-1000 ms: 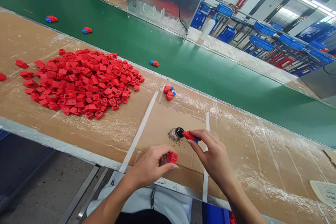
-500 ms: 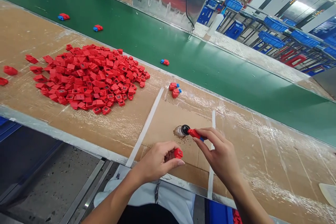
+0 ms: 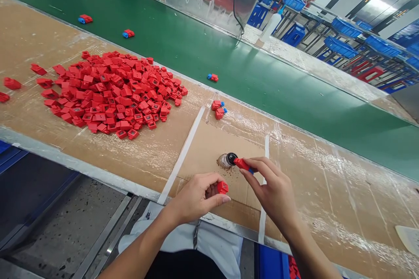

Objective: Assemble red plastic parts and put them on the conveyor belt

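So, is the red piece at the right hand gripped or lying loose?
Gripped: the right hand pinches the red piece between thumb and fingers. Whether its tip touches the round black thing, I cannot tell.

We were in a factory workshop.
A green belt (image 3: 278, 91), heaped red parts (image 3: 114, 93) and blue bins (image 3: 346, 28) told us so.

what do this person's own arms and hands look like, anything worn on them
Left grip and right grip are bare human hands, with no gloves or rings visible. The left forearm and right forearm are uncovered too: no sleeve, watch or strap shows.
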